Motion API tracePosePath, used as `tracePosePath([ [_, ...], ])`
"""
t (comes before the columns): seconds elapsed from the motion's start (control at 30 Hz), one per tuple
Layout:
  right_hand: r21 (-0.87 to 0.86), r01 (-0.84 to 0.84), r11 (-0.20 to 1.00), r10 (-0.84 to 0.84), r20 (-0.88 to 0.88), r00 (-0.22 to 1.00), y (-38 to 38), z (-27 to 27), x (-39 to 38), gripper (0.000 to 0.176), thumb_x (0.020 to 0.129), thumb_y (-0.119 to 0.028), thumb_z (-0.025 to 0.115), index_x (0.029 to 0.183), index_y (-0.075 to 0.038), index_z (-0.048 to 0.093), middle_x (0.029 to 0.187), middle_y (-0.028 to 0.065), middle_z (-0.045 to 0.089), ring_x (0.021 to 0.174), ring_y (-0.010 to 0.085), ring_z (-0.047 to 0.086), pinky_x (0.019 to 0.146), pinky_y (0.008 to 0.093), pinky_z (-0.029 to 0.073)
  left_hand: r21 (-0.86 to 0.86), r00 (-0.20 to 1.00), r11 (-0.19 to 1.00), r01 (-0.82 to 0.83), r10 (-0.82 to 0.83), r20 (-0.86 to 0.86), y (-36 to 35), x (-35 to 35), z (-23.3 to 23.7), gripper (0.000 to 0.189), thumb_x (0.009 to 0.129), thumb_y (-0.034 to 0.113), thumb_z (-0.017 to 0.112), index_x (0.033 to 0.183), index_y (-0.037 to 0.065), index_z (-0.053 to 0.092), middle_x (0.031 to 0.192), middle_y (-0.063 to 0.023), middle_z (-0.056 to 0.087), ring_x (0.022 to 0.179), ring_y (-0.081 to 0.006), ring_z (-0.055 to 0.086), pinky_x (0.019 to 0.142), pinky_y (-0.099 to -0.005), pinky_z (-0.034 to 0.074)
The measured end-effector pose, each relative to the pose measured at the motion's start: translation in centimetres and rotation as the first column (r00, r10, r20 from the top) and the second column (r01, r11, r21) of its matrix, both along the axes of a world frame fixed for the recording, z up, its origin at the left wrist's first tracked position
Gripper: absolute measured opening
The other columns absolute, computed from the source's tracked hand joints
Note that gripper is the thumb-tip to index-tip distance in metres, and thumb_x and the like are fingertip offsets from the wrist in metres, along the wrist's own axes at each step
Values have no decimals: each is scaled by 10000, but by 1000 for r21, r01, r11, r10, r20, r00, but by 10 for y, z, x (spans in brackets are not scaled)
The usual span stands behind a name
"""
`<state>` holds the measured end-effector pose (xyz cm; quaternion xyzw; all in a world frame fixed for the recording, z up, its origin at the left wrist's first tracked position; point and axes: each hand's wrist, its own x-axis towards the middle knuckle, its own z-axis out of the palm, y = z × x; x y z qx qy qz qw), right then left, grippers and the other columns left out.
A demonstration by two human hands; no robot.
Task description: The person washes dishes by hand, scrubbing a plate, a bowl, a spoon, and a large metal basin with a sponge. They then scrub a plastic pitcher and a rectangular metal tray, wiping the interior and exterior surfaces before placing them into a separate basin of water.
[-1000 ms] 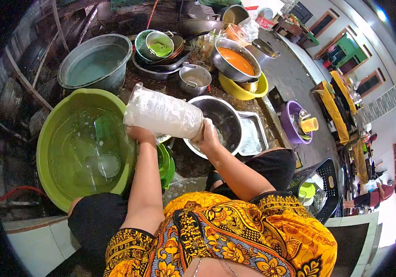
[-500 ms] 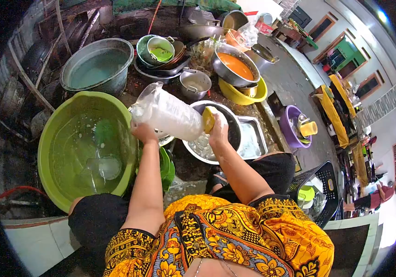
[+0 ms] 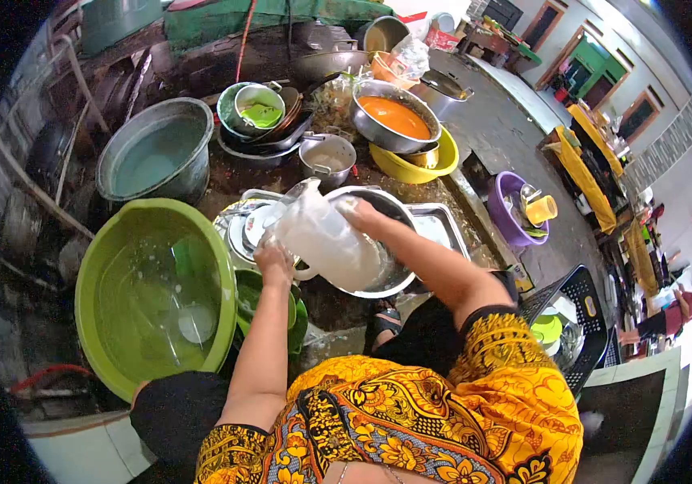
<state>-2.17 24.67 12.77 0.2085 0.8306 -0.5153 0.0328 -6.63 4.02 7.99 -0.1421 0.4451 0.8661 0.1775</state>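
Note:
A cloudy, translucent plastic pitcher (image 3: 326, 242) is tilted over the metal basin (image 3: 402, 282), soapy on its surface. My left hand (image 3: 274, 256) grips the pitcher at its left end. My right hand (image 3: 356, 216) lies against its upper right side, fingers curled; whether the yellow sponge is under them is hidden. Left of my left hand stands the large green tub (image 3: 92, 282) of water, with a green item and a pale round one in it. Green dishes (image 3: 298, 323) sit between the tub and the basin.
Beyond my hands are a grey water tub (image 3: 201, 161), stacked pans (image 3: 273, 145), a small pot (image 3: 327, 155), and a pot of orange liquid (image 3: 394, 118) over a yellow basin (image 3: 445, 159). Rightward are a metal tray (image 3: 443, 222), purple tub (image 3: 515, 230), black crate (image 3: 580, 323) and a person (image 3: 677, 310).
The pitcher has turned and its far end now points down into the basin. My right hand has moved up and left onto its side, and the sponge no longer shows. The view has shifted.

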Motion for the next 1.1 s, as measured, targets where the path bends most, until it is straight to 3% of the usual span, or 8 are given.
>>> tracePosePath([
  [0.1,-32,-416,909,384,457,802,57,12,12,307,827,-337,524,1051,-152,621,940,14,622,846,163,593,691,333,502,22,996,1000,11,-13,85,4,4,12,154,851,90,426,915,62,563,500,38,367,352,-80,325,316,-225,248],
  [0.17,-137,-388,911,395,560,728,94,33,25,351,822,-367,533,1095,-159,607,960,28,624,860,173,606,706,333,528,86,997,996,25,-31,72,7,5,11,110,854,120,442,780,110,523,509,48,354,369,-74,323,327,-223,248],
  [0.37,284,-328,901,128,549,826,232,8,110,409,822,-433,556,1100,-137,613,968,126,625,768,237,639,493,343,557,-18,976,980,199,-196,92,21,14,-25,151,898,175,449,757,120,452,527,49,333,410,-81,317,388,-234,301],
  [0.5,521,-161,838,-183,547,817,270,-119,193,440,768,-456,595,1043,-113,623,977,185,630,858,342,621,729,430,517,-42,942,971,236,-218,255,57,12,-70,154,926,153,419,778,112,436,573,32,351,447,-96,348,510,-303,405],
  [0.63,650,192,735,-432,232,871,220,-236,240,312,777,-316,607,1003,-100,623,998,194,606,952,351,573,826,432,448,-104,900,927,361,-317,300,96,4,-104,172,928,142,387,776,94,451,577,7,375,477,-136,380,588,-413,465],
  [0.77,671,-25,741,-249,309,918,182,-215,239,347,741,-211,609,1070,-125,535,1055,156,561,979,355,537,840,461,413,-161,843,873,461,-374,387,127,-11,-143,147,916,152,413,792,92,464,618,1,411,519,-142,419,625,-443,483],
  [0.97,796,-305,523,-99,412,906,185,-232,226,531,658,-206,665,1150,-101,494,1071,142,543,1033,333,493,850,457,409,-102,741,838,536,-410,531,162,-19,-171,173,891,226,470,839,62,484,648,-61,437,576,-212,477,706,-488,499],
  [1.1,825,-105,555,-76,175,982,206,-219,222,390,692,-107,607,1070,-90,509,955,136,551,930,332,521,775,430,428,-54,702,862,504,-372,608,167,-15,-188,234,885,251,499,960,34,457,792,-104,455,654,-231,483,761,-516,493],
])
